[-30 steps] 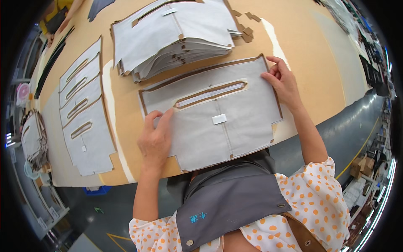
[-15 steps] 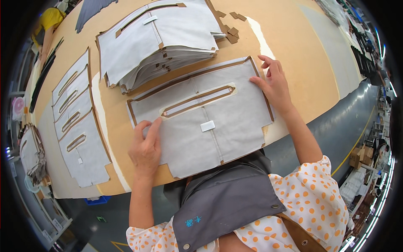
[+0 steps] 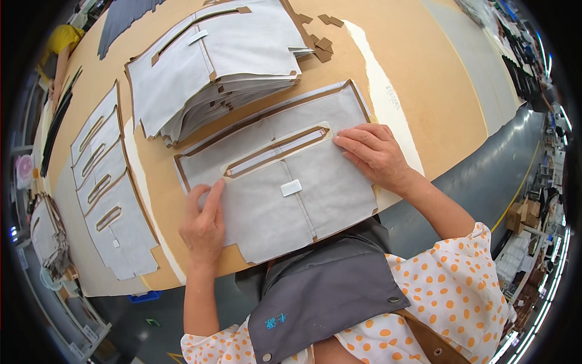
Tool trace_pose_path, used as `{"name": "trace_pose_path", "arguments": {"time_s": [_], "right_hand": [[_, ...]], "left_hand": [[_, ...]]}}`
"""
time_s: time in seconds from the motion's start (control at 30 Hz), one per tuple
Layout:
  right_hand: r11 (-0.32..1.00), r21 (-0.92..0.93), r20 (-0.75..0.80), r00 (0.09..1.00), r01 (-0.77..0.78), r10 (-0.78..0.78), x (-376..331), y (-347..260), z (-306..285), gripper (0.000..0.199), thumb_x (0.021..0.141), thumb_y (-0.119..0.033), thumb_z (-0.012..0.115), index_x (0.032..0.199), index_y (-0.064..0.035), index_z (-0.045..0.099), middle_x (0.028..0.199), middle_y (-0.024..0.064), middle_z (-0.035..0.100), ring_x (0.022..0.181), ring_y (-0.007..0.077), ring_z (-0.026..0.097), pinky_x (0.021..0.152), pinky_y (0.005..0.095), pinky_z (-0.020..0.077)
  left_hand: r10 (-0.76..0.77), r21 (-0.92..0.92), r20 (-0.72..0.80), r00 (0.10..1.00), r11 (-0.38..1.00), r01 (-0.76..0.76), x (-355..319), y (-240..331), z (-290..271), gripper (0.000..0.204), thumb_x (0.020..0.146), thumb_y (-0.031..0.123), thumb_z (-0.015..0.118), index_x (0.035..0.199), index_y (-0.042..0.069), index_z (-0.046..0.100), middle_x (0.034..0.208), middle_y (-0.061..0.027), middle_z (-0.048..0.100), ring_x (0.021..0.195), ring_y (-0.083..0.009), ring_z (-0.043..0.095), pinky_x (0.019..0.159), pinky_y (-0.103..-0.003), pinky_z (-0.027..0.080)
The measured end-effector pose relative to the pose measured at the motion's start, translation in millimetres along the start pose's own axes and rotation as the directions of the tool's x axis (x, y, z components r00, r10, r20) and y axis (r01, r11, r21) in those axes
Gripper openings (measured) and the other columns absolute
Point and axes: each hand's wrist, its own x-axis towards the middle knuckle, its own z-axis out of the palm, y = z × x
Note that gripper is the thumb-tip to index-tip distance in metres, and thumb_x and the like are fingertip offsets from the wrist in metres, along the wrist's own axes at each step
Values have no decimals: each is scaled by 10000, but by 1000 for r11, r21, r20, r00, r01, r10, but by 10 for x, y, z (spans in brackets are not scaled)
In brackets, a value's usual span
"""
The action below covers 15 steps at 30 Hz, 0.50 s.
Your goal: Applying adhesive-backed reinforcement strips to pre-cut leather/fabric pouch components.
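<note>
A grey, brown-edged slotted panel (image 3: 267, 182) lies flat.

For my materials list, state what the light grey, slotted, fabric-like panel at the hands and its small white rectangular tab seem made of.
Light grey panel: probably fabric, matte, its dull surface faintly creased. White tab: perhaps plastic or tape, smooth, brighter than the panel.

Fabric panels (image 3: 330, 182) spread and piled on a broad worktable (image 3: 439, 115), plus loaded shelves (image 3: 533, 227), show a workshop.

Left fisheye on my head, facing down, near bare left hand (image 3: 203, 227), bare right hand (image 3: 379, 156); dark grey cloth apron (image 3: 327, 297) at six o'clock, flat tan tabletop (image 3: 436, 91) toward twelve.
</note>
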Motion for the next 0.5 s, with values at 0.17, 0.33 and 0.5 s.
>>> {"name": "trace_pose_path", "arguments": {"time_s": [0.17, 0.33, 0.5], "right_hand": [[1000, -9, 2, 1000, -3, 3, -18, -19, -8, 326, 832, -116, 749, 1153, -135, 694, 1162, -42, 666, 1090, 164, 605, 903, 331, 455], [1000, 3, -7, 1000, 16, -16, 0, -28, 3, 326, 828, -103, 744, 1149, -126, 697, 1162, -38, 669, 1082, 159, 610, 897, 336, 457], [999, -9, 17, 999, 39, -39, 1, -12, 23, 374, 797, -55, 734, 1164, -113, 693, 1168, -12, 671, 1085, 196, 611, 895, 356, 465]], "left_hand": [[4, -10, 18, 1000, 1000, -4, 4, -9, 11, 332, 876, 2, 703, 1164, 162, 740, 1038, -18, 604, 606, -145, 520, 558, -308, 468], [7, -2, -4, 1000, 1000, -7, -19, -62, 15, 434, 795, -27, 718, 1162, 204, 741, 1064, -5, 630, 587, -154, 544, 517, -321, 456], [-39, 27, 38, 999, 999, 38, -56, -59, -12, 483, 770, -37, 693, 1180, 216, 733, 1055, -12, 625, 666, -171, 592, 559, -325, 494]]}}
